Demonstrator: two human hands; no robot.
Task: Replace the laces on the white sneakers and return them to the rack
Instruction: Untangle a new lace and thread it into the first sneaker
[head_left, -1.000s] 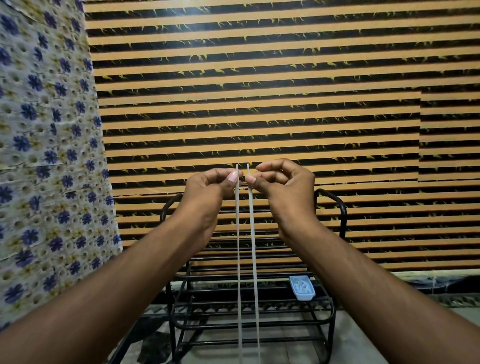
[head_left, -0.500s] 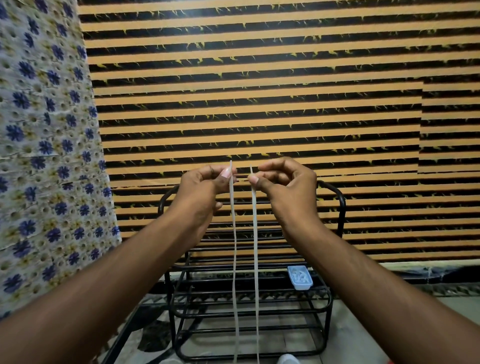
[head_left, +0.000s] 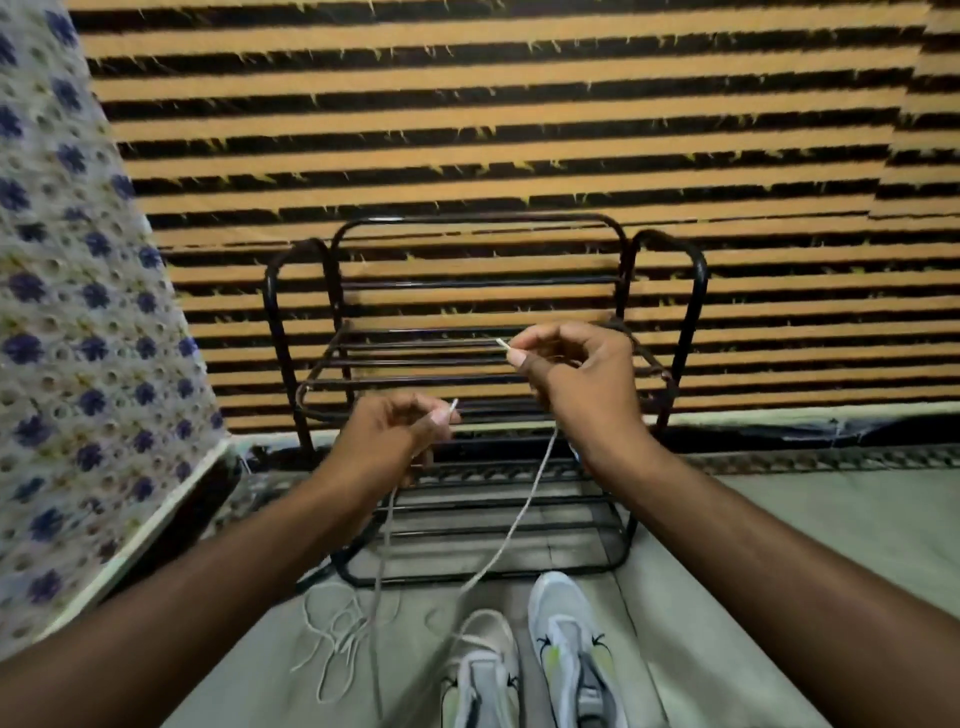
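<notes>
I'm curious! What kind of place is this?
Likely a home's entry corner: a black metal shoe rack stands by a striped wall, and white sneakers sit on the floor.

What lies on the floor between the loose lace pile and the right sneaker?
The left sneaker, beside the right sneaker, with the held lace running to it; head view.

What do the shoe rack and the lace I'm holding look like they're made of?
The shoe rack: likely metal tubing, glossy black coating; thin bent bars catch highlights. The lace: probably woven fabric, matte off-white; it hangs limp and curves. Its tip looks stiff, perhaps plastic.
</notes>
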